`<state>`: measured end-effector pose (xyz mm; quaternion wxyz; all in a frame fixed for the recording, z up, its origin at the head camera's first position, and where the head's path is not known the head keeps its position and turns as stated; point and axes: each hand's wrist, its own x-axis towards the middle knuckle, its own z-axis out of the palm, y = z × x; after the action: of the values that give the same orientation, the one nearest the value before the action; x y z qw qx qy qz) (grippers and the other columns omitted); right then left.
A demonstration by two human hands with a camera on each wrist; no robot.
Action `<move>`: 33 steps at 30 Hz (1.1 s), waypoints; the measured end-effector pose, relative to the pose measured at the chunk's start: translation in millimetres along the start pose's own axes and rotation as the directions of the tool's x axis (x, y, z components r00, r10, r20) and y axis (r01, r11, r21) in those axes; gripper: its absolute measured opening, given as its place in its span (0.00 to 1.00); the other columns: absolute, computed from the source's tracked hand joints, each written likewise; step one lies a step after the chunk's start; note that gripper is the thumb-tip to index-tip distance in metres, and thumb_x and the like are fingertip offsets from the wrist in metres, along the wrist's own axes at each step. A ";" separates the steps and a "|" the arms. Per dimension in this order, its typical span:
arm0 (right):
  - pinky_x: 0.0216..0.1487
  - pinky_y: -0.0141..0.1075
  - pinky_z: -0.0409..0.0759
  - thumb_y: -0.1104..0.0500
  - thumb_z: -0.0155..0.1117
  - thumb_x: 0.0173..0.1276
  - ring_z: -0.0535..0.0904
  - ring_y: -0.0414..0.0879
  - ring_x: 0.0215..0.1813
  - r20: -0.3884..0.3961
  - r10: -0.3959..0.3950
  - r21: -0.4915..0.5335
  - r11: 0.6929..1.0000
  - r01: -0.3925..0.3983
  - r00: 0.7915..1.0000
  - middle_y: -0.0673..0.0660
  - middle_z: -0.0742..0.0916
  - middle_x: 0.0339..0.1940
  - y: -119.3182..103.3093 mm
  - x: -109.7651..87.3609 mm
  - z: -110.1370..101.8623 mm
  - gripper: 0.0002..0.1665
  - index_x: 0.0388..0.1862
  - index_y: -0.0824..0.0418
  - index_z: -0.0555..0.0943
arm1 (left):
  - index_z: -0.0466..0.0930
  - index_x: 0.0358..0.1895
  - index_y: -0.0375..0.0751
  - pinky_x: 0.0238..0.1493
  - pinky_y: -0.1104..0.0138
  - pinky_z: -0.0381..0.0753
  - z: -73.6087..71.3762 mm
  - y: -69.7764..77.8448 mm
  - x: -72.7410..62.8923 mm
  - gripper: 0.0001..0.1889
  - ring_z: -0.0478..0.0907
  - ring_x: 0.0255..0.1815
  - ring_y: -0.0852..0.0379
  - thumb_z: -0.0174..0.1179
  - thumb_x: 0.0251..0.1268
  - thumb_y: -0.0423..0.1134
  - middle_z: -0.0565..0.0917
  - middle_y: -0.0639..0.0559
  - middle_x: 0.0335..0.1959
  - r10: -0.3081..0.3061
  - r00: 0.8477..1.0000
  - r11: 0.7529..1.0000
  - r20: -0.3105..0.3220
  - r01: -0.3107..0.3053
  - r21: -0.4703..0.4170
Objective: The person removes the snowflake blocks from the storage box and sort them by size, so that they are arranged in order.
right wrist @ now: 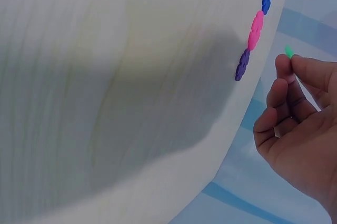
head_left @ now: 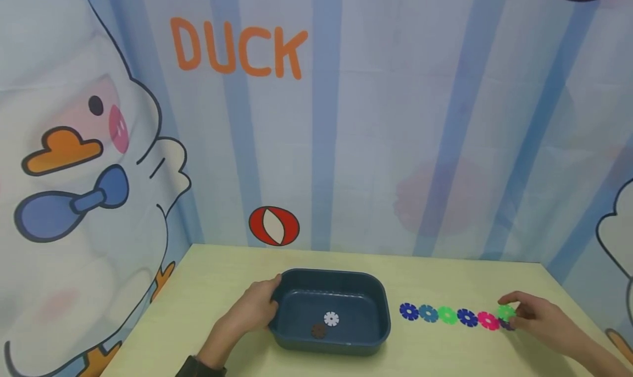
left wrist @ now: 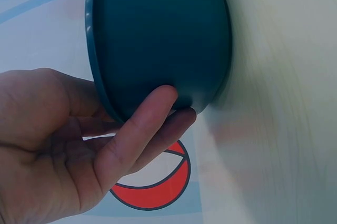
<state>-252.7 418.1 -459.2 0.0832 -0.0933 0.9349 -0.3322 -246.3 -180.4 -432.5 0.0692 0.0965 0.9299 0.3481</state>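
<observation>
At the left end of the dark blue plastic basin (head_left: 330, 345), my left hand (head_left: 254, 306) holds the rim, with fingers (left wrist: 139, 129) along its outer wall in the left wrist view. My right hand (head_left: 544, 321) pinches a green snowflake disc (head_left: 506, 312) between thumb and fingertips, raised over the right end of a row of discs. Beneath it, a purple disc (right wrist: 242, 65) is partly hidden in the head view. Leftward from there run a pink disc (head_left: 488, 321), a dark blue disc (head_left: 467, 317), a green disc (head_left: 448, 315), a lighter blue disc (head_left: 428, 313) and another dark blue disc (head_left: 409, 311).
Inside the basin lie a white disc (head_left: 331, 319) and a brown disc (head_left: 318, 330). The pale wooden table (head_left: 222, 267) ends at a curtain (head_left: 376, 146) printed with ducks and stripes, which hangs behind it and at both sides.
</observation>
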 end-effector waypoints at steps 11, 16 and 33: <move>0.33 0.35 0.81 0.68 0.60 0.74 0.80 0.43 0.33 -0.011 0.053 -0.019 0.998 -0.053 0.999 0.54 0.87 0.35 14.8 -2.1 -3.4 0.23 0.64 0.77 0.75 | 0.59 0.81 0.25 0.21 0.64 0.83 -0.2 -1.0 -0.7 0.34 0.81 0.15 0.55 0.51 0.72 0.20 0.73 0.26 0.74 0.003 1.000 1.000 0.003 -0.003 -0.008; 0.35 0.37 0.82 0.69 0.60 0.72 0.81 0.47 0.36 -0.011 0.117 -0.051 0.992 -0.117 0.993 0.54 0.88 0.40 20.6 -0.1 -4.0 0.23 0.64 0.77 0.76 | 0.59 0.81 0.25 0.21 0.64 0.83 -1.1 -0.4 -0.3 0.34 0.82 0.15 0.55 0.51 0.71 0.20 0.73 0.27 0.74 0.004 1.000 1.000 0.003 -0.004 -0.009; 0.37 0.43 0.82 0.69 0.60 0.71 0.83 0.48 0.38 -0.026 0.197 -0.176 0.964 -0.199 0.980 0.59 0.88 0.41 32.8 -1.2 -0.9 0.20 0.59 0.77 0.78 | 0.59 0.80 0.24 0.21 0.64 0.82 0.1 -0.6 -1.2 0.34 0.81 0.15 0.55 0.51 0.72 0.20 0.74 0.27 0.73 0.019 1.000 1.000 -0.005 -0.019 -0.007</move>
<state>-255.6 443.8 -479.3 0.1032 -0.0050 0.9657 -0.2380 -245.3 -181.1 -433.0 0.0641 0.1046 0.9279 0.3521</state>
